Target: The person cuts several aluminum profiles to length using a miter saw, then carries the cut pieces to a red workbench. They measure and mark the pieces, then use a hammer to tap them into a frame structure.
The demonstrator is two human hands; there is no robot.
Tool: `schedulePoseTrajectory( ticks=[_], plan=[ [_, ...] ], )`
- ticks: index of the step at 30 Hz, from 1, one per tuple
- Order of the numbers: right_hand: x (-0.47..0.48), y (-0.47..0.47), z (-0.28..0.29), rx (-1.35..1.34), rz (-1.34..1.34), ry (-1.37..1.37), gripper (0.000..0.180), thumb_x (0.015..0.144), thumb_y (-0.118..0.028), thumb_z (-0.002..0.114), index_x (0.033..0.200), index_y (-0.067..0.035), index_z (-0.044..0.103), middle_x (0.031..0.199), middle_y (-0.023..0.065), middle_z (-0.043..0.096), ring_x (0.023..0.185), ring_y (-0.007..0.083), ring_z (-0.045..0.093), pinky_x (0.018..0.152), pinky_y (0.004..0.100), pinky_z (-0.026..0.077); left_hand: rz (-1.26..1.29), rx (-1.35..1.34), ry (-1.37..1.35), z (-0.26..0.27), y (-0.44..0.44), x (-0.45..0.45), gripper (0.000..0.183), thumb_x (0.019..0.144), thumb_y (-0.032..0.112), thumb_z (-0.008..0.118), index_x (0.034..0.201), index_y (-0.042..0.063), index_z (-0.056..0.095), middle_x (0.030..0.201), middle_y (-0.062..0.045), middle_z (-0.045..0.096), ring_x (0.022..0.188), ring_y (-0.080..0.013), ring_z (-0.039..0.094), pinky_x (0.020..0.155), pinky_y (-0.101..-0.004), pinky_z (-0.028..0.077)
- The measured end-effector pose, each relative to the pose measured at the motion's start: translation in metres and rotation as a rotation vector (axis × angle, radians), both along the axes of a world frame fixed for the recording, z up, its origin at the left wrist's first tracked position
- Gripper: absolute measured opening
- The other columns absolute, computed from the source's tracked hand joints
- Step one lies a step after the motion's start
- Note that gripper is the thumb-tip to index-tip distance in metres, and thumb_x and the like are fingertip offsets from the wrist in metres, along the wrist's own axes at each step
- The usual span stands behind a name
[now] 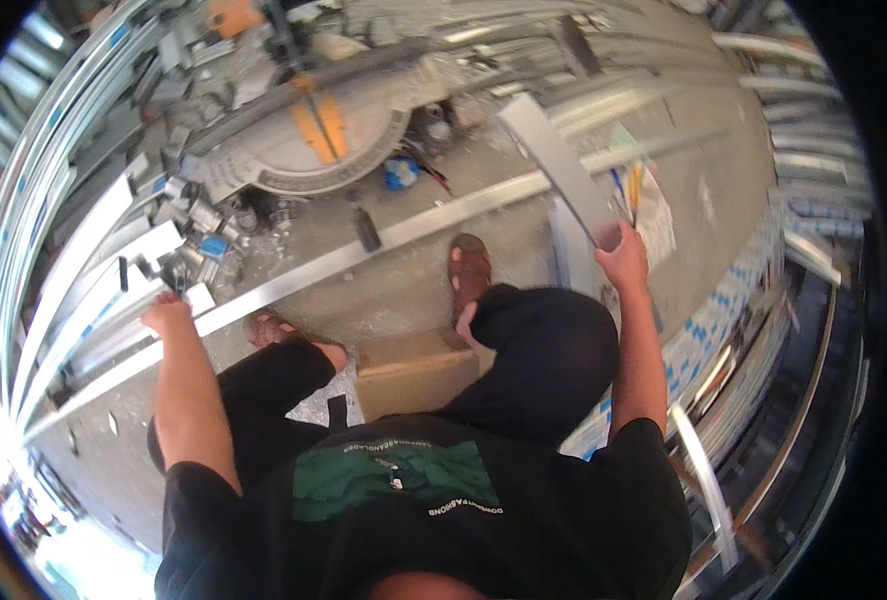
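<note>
My right hand [623,255] grips the near end of a flat grey metal profile [548,154], which slants up and away to the left. Beneath it a long silvery metal bar [293,281] crosses the floor from lower left to upper right. My left hand [167,313], fingers curled, is by the ends of several metal profile pieces [117,311] at the left; whether it holds one cannot be told. Ahead sits a mitre saw's round base [271,150] with a yellow-orange slotted insert [323,124]. A dark handle [366,229] projects in front of it.
Metal offcuts [199,214] lie heaped left of the saw. Long profiles [60,142] line the left side, and stacked lengths [818,161] the right. A blue-and-white roll [402,173], a paper sheet [657,221] with pens [634,187], and a cardboard box [417,375] are on the floor.
</note>
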State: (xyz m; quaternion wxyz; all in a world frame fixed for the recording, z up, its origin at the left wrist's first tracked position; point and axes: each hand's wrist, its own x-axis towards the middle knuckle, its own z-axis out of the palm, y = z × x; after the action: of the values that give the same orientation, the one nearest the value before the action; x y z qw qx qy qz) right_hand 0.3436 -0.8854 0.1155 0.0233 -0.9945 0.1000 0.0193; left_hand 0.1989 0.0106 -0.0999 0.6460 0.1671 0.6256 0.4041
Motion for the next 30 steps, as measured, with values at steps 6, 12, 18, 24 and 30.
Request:
schedulePoseTrajectory(
  ticks=[6,12,18,24,30],
  plan=[
    [-0.215,-0.112,0.006,0.056,-0.460,0.076,0.046,0.069,-0.024,0.082,0.108,-0.005,0.067,0.104,0.0203,0.072,0.100,0.0405,0.069,0.089,0.0495,0.055,-0.778,0.189,0.081,0.009,-0.260,0.071,0.032,0.097,0.034,0.054,0.082,0.007,0.063,0.073,-0.011,0.065,0.062,-0.0223,0.063,0.057,-0.0345,0.050],
    [-0.264,-0.115,-0.076,0.097,-0.501,0.103,0.056,0.070,-0.032,0.087,0.115,-0.006,0.066,0.114,0.0210,0.068,0.109,0.0400,0.066,0.094,0.0509,0.054,-2.073,0.022,0.072,0.105,-0.526,0.081,0.040,0.098,0.035,0.065,0.121,0.002,0.067,0.109,-0.012,0.071,0.096,-0.0209,0.069,0.081,-0.0363,0.057],
    [-0.251,-0.108,-0.134,0.235,-0.532,0.215,0.062,0.078,-0.049,0.083,0.119,-0.005,0.066,0.116,0.0210,0.067,0.112,0.0403,0.063,0.094,0.0510,0.052,-2.626,-0.062,0.170,0.090,-0.704,0.070,0.063,0.095,0.038,0.073,0.141,-0.002,0.058,0.125,-0.011,0.069,0.110,-0.0200,0.067,0.089,-0.0334,0.056],
    [-0.223,-0.151,-0.156,0.541,-0.564,0.039,0.062,0.095,-0.051,0.067,0.127,0.001,0.064,0.124,0.0244,0.066,0.121,0.0403,0.059,0.105,0.0481,0.045,-2.689,-0.416,0.333,0.018,-0.813,0.047,0.104,0.090,0.053,0.076,0.159,-0.004,0.023,0.158,-0.021,0.041,0.139,-0.0330,0.049,0.115,-0.0453,0.041],
    [-0.189,-0.183,-0.194,0.720,-0.734,0.209,0.073,0.093,-0.053,0.067,0.135,0.006,0.060,0.129,0.0294,0.062,0.122,0.0429,0.058,0.107,0.0475,0.045,-2.145,-0.821,0.229,0.006,-0.844,0.047,0.095,0.087,0.048,0.082,0.155,0.005,0.031,0.156,-0.013,0.043,0.147,-0.0302,0.035,0.123,-0.0478,0.023]
  ],
)
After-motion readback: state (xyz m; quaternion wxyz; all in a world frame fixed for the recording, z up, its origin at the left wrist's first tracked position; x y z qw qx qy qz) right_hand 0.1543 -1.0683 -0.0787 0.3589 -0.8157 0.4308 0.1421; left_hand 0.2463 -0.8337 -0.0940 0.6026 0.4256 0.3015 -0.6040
